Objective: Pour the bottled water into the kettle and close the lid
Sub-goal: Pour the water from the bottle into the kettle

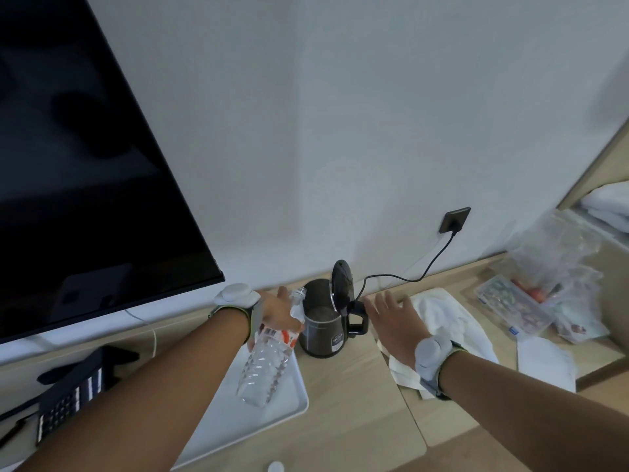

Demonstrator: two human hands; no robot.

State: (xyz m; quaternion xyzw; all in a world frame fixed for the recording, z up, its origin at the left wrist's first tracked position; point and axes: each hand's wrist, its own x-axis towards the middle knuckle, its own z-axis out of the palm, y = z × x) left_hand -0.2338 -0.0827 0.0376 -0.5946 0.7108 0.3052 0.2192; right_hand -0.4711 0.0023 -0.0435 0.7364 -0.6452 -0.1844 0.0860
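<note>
A dark electric kettle [321, 335] stands on the wooden counter against the wall, its lid [342, 287] swung upright and open. My left hand [277, 313] grips a clear plastic water bottle [269, 356] with a red and white label, uncapped, its mouth raised beside the kettle's left rim. The bottle looks nearly empty. My right hand [394, 318] hovers with fingers spread just right of the kettle's handle [357, 321], holding nothing. A small white cap [275, 466] lies at the bottom edge of the counter.
A white tray [292, 400] lies under the bottle. A white towel [449, 321] is under my right hand, clear plastic packaging [531, 301] farther right. The kettle's cord [418, 275] runs to a wall socket [456, 219]. A black screen [85, 165] hangs left, a phone [68, 400] below it.
</note>
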